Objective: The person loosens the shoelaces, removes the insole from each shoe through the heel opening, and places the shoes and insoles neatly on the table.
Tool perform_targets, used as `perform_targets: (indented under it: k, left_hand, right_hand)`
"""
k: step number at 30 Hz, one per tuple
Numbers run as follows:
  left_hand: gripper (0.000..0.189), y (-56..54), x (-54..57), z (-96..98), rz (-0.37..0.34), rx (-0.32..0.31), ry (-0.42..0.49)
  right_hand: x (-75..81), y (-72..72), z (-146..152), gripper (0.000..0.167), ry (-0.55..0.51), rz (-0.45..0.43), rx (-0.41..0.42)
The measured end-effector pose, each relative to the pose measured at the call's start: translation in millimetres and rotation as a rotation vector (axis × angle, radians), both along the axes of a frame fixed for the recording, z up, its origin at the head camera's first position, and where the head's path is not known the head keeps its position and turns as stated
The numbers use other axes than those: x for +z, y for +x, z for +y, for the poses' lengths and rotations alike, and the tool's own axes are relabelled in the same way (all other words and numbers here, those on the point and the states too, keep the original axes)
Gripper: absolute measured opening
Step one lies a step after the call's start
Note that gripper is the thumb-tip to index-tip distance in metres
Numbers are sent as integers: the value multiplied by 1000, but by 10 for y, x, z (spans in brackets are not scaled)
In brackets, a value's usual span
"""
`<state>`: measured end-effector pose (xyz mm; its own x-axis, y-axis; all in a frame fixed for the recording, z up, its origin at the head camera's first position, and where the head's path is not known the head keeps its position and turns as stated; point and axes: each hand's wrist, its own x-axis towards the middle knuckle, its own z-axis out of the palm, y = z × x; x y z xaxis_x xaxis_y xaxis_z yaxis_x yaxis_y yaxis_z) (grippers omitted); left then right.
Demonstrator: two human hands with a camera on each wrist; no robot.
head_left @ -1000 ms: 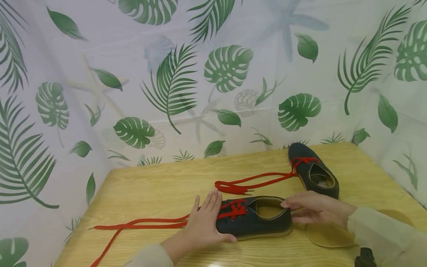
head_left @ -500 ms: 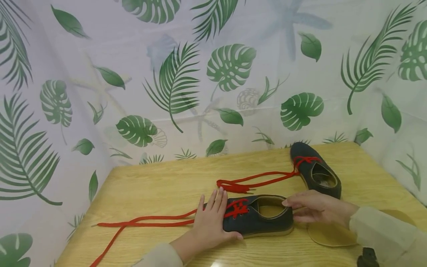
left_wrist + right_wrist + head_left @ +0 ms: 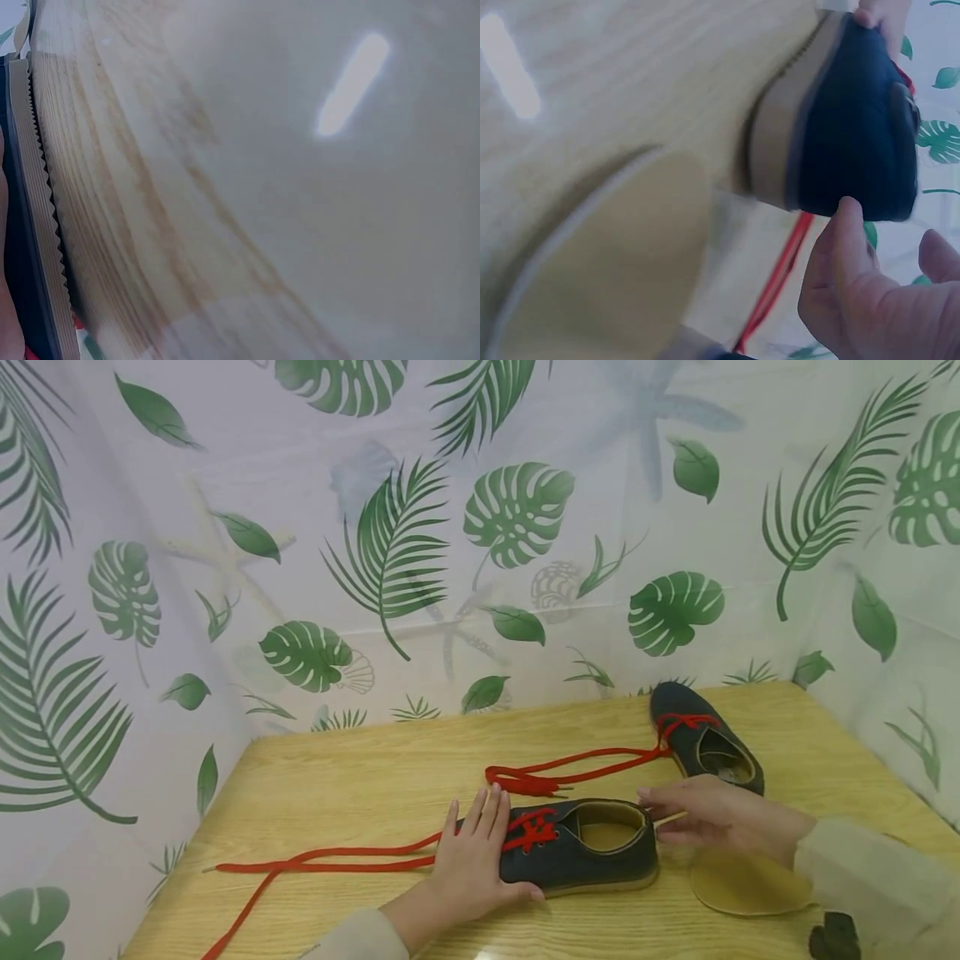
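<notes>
A dark navy lace-up shoe [image 3: 611, 867] lies on the table, toe to the left, its opening showing a tan inside. My left hand [image 3: 471, 864] rests across its toe with fingers extended, the thumb along the near side; the toe is mostly hidden under it. At the heel is my right hand [image 3: 723, 818], thumb and fingers apart with nothing between them. In the right wrist view, a fingertip [image 3: 849, 204] sits right at the heel's back. Red laces [image 3: 360, 864] run from the shoe out to the left.
Behind on the right lies a second navy shoe [image 3: 678, 743], its red lace [image 3: 585, 768] trailing left. A tan, flat, rounded piece like an insole [image 3: 738, 887] lies by my right forearm. A leaf-print cloth [image 3: 420, 543] surrounds the wooden table [image 3: 360, 777].
My right hand has let go of the heel and drawn slightly back to the right. The left hand and shoe slid slightly right earlier, then stayed put.
</notes>
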<state>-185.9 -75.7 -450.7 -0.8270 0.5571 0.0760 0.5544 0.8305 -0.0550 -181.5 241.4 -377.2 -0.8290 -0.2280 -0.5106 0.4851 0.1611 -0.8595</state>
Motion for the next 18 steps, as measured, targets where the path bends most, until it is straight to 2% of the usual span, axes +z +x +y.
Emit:
perform_targets:
  k: [6,10,18]
  left_hand:
    - [117,3,16,0,-33,-2,15]
    - [116,-5,29,-9,-39,-4,18]
    - [115,4,16,-16,-42,-9,21]
  right_hand:
    - [226,-97,-38,40,167,109,120]
    - [370,-167,-99,47,236,152,185]
    - [510,-236,-269,46,229,276,275]
